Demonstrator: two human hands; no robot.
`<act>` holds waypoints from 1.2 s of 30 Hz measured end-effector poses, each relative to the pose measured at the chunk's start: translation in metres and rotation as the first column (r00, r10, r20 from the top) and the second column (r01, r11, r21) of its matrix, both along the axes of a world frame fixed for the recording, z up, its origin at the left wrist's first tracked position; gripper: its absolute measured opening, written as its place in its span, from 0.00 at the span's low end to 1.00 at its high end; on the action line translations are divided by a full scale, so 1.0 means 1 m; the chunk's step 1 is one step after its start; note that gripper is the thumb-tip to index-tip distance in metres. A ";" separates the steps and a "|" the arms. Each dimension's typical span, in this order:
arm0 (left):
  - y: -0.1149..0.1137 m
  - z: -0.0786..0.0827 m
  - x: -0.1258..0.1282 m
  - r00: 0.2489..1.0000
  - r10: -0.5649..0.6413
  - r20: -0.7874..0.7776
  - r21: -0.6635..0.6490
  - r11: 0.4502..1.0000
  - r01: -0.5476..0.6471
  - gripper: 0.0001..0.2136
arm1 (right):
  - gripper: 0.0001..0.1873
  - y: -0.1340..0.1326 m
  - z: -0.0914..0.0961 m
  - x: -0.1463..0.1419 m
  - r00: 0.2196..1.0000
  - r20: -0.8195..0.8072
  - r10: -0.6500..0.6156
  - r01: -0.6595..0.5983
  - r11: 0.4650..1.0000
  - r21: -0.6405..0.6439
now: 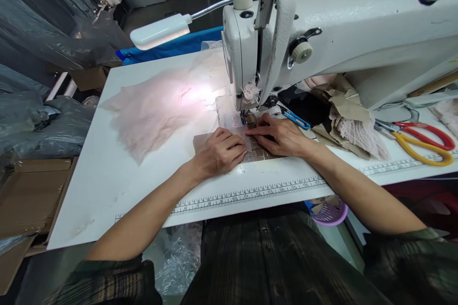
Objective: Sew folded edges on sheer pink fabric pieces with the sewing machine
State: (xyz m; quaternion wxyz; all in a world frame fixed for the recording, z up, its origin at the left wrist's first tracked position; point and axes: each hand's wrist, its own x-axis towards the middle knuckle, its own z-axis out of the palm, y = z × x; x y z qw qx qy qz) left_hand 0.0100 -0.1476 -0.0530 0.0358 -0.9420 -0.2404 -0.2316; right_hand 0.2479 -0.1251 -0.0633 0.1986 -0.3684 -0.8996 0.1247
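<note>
I count one sewing machine, one lamp, and two hands: left hand, right hand. There are two pairs of scissors, red scissors and yellow scissors, plus what looks like one blue snip.

The person is wearing a dark plaid garment, its checks showing in muted olive, brown and charcoal, with thin paler lines crossing them. A vertical seam or placket is running down the middle of the cloth at the front. The left sleeve and the right sleeve are carrying the same check and are ending near the elbows, leaving both forearms uncovered. The left grip and the right grip are going bare.
</note>
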 end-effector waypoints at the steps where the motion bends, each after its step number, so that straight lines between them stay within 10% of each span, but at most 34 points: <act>1: -0.001 0.001 0.000 1.000 -0.012 -0.014 0.000 1.000 0.012 0.08 | 0.17 0.000 0.000 0.000 1.000 -0.002 0.016 -0.016 1.000 0.002; 36: 0.010 0.006 -0.007 0.990 0.021 -0.138 -0.029 0.999 -0.025 0.16 | 0.22 -0.011 0.017 -0.015 0.962 0.249 -0.109 0.089 0.992 0.092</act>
